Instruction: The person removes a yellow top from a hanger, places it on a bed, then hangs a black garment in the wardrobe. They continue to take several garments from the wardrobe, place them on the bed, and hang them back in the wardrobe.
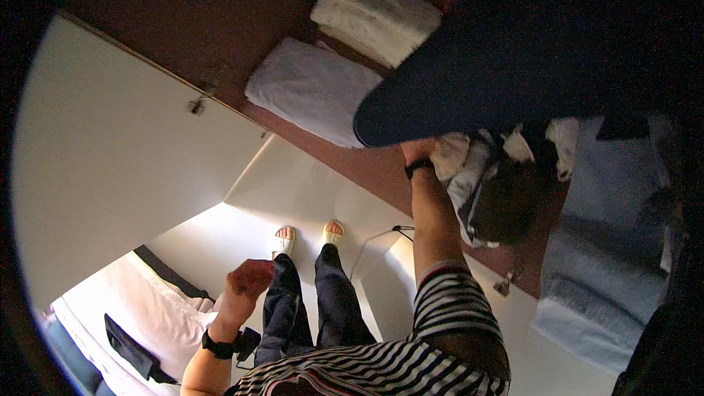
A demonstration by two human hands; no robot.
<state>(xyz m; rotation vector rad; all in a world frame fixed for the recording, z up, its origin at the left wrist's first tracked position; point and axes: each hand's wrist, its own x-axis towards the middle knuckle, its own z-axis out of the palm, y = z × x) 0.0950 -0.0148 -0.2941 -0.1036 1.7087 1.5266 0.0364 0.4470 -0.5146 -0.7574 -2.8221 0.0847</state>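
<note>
My right hand (419,148) reaches into a reddish-brown wardrobe shelf (352,168), beside a heap of crumpled clothes (459,162) in beige, grey and dark cloth. Its fingers are partly hidden under a large dark hanging cloth (495,77), so its grip cannot be made out. Away from the shelf, my left hand (250,280) hangs in front of my dark trousers, fingers curled, with nothing visible in it. A folded pale lilac cloth (316,91) and a folded cream cloth (379,14) lie on the shelf to the left of the dark cloth.
A white cabinet door (121,154) with metal hinges stands open at the left. Blue denim garments (599,264) hang over the shelf edge at the right. Below left is a bed with pale pink bedding (154,308) and a black item (132,349). A thin cord (366,242) hangs near my legs.
</note>
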